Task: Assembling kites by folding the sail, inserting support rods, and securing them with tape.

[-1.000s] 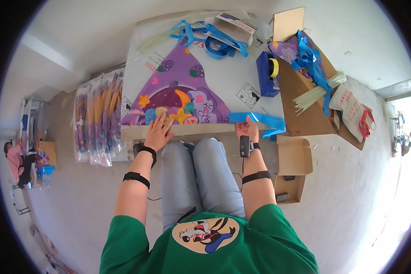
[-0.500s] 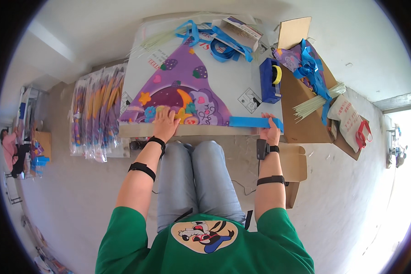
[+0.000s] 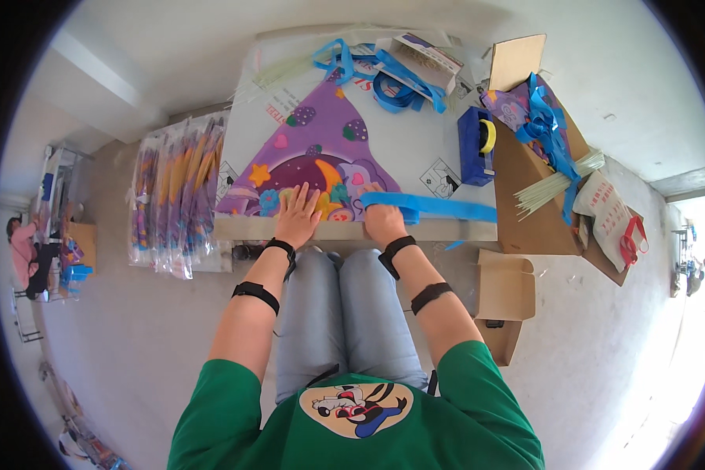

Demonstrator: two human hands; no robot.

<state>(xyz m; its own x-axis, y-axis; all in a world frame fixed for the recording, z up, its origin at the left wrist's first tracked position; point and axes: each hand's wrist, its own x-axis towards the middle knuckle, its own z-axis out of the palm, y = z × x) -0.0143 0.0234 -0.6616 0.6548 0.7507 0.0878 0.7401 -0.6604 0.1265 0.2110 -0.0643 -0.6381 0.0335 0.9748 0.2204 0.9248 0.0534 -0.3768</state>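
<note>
A purple triangular printed sheet (image 3: 333, 117), like a kite's sail, lies on the table with its broad edge along the near side. My left hand (image 3: 296, 216) rests on that edge, fingers spread over the printed pattern. Beside it on the right, my right hand (image 3: 385, 223) is curled at the sheet's lower right part, closed on a blue ribbon (image 3: 454, 208). The ribbon loops over at the fingers and runs rightward along the table's near edge. My fingertips on this side are partly hidden by the ribbon.
A blue tape dispenser (image 3: 476, 149) stands at the table's right. Blue ribbon coils (image 3: 392, 90) and an opened box (image 3: 423, 59) lie at the back. Right of the table, a cardboard box (image 3: 529, 204) bears thin pale rods (image 3: 548, 189). Bagged colourful pieces (image 3: 176, 196) hang at left; another person (image 3: 23, 251) sits farther left.
My right hand has moved left from the table's right corner to the sheet, drawing the ribbon's end over it. My left hand stays on the sheet. The view has shifted slightly.
</note>
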